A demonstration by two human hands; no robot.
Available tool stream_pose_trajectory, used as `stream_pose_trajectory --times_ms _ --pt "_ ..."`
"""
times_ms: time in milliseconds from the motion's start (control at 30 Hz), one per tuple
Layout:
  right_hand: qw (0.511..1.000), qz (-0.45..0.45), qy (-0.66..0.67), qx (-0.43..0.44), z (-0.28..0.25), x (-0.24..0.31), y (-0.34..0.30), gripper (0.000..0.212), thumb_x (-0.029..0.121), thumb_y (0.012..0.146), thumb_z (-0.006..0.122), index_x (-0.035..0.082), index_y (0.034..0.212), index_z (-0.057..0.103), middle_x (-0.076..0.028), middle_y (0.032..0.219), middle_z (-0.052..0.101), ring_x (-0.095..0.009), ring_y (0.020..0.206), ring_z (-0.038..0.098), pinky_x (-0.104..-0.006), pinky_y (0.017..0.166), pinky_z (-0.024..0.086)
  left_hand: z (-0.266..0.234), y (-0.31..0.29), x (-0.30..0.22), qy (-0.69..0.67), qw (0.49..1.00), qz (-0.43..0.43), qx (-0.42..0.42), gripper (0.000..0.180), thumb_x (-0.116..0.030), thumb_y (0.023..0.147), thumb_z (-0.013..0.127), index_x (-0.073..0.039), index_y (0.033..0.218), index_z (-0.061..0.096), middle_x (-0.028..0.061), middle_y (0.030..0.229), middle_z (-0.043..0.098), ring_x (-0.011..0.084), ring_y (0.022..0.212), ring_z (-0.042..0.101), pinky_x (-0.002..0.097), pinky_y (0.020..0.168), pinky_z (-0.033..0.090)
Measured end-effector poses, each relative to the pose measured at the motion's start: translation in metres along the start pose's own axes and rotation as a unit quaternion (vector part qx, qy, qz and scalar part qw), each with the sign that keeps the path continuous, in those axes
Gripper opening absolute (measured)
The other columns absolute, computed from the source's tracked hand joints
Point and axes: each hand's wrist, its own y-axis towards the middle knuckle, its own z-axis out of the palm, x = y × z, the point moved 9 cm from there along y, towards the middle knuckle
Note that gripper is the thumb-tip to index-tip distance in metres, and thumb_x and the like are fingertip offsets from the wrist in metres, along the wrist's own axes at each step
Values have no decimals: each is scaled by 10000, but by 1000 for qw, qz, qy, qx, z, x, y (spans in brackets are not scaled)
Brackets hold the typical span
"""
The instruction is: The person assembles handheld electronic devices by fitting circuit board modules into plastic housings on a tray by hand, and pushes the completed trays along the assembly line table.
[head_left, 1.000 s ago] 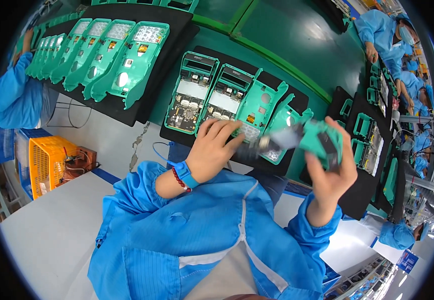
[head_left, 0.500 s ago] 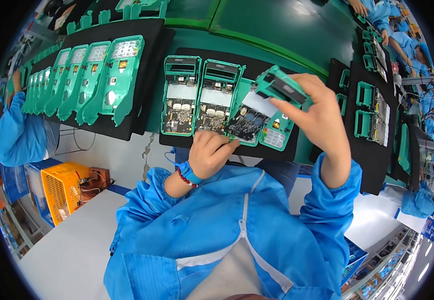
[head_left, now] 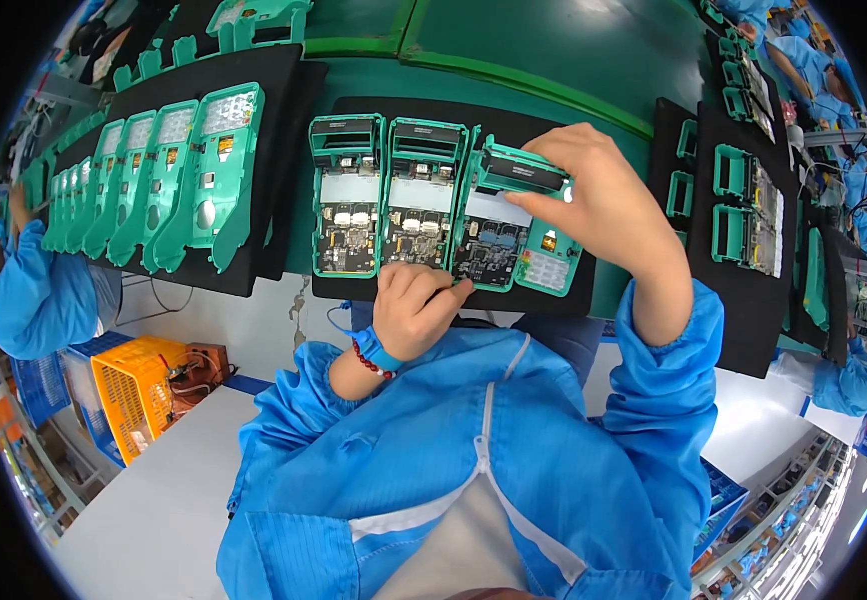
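On a black mat, my right hand [head_left: 604, 190] pinches the green-framed black top end of a circuit board assembly [head_left: 492, 238], thumb in front and fingers behind. The board lies in a green housing [head_left: 494, 287], third in a row. My left hand [head_left: 416, 308] is curled at the near edge, its thumb and index finger against the lower end of that housing. Two similar units, a left one [head_left: 347, 240] and a middle one [head_left: 419, 235], lie side by side to the left. Right of the held unit is a green cover [head_left: 547, 268] with a clear keypad-like area, partly behind my right hand.
Several green covers [head_left: 216, 170] stand in a row on a black mat at left. More green parts [head_left: 744, 200] lie on mats at right. A green raised edge [head_left: 534, 90] runs along the far side. An orange crate [head_left: 139, 385] stands low at left. Other people work at both sides.
The circuit board assembly has gone from tilted to lying straight in its housing. My right hand moved left and turned with it; my left hand stays at the near edge.
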Motion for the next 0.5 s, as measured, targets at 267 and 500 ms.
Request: stream_pose_trajectory --times_ms 267,500 --pt "992 55 -90 -65 24 -18 2 508 462 848 731 16 1092 721 -155 1113 704 -418 1237 524 -529 1085 359 15 13 -1 67 985 -30 154 409 -83 829 690 -192 1223 695 -36 1384 618 200 1312 552 459 1097 320" --pt "939 30 -288 -186 35 -20 -10 475 414 913 668 71 1241 661 -96 1264 652 -426 1382 397 -691 1100 243 16 15 2 64 981 -28 180 409 -127 835 719 -199 1236 686 -30 1373 624 212 1319 545 486 1121 300"
